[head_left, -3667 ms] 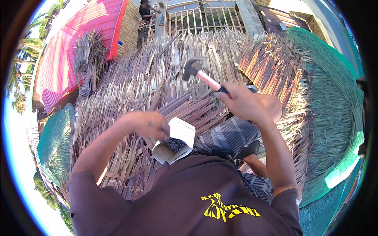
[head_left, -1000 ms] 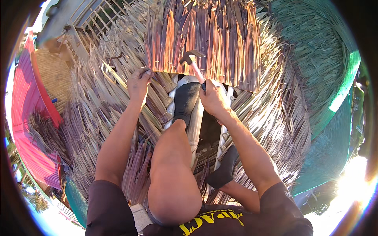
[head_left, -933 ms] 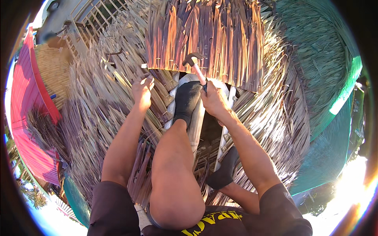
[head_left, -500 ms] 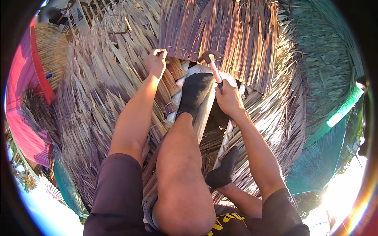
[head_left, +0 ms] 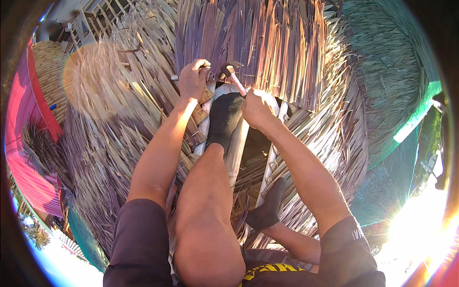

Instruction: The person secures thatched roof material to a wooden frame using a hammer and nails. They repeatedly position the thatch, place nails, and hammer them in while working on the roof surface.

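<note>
My right hand point(head_left: 257, 110) grips the handle of a claw hammer point(head_left: 236, 82). Its dark head is just to the right of my left hand point(head_left: 193, 80), with a small gap between them. The fingers of the left hand are pinched together at the lower left edge of a brown thatch panel point(head_left: 253, 43) made of long dried leaves. Whatever the pinch holds is too small to make out. Below that edge, pale roof poles point(head_left: 235, 155) frame a dark opening.
I am on a thatched roof point(head_left: 110, 110); one black-socked foot point(head_left: 224, 112) is braced by the panel, the other foot point(head_left: 270, 208) lies lower right. A red metal roof point(head_left: 31, 143) is at left, green netting point(head_left: 404, 136) over thatch at right. Strong sunlight glares lower right.
The hammer has moved left, closer to my left hand. Along the panel's edge, the left hand has shifted a little to the right. The whole view has also shifted slightly.
</note>
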A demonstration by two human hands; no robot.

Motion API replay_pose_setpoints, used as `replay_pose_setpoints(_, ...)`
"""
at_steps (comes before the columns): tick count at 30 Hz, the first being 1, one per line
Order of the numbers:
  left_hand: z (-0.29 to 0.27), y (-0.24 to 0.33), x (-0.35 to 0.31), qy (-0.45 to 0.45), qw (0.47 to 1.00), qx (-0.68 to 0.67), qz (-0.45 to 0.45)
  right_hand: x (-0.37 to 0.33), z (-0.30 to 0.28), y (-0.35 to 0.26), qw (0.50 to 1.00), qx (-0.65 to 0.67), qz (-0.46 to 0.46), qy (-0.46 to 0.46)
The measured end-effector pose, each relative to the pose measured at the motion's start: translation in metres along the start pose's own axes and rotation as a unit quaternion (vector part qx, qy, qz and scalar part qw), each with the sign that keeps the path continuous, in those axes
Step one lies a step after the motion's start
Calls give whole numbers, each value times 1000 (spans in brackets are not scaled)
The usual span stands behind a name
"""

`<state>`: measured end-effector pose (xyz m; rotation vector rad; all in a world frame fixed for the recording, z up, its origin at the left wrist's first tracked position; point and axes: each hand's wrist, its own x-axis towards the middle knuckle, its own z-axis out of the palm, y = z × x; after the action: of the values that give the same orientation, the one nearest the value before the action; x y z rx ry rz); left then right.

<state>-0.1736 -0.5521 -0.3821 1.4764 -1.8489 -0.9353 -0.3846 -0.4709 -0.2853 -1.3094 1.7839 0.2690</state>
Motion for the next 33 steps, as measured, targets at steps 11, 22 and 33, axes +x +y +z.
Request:
replay_pose_setpoints(11, 11, -14, -10, -92, 990, 106, 8, -10, -17, -11, 992, 55, -91, 64)
replay_pose_setpoints(22, 12, -17, -11, -112, 989, 98, 8, -4, 6, -31, 986, 87, -108, 93)
replay_pose_setpoints(33, 4, -33, -12, -158, 984, -43, -67, -19, -28, -52, 999, 37, -6, -4)
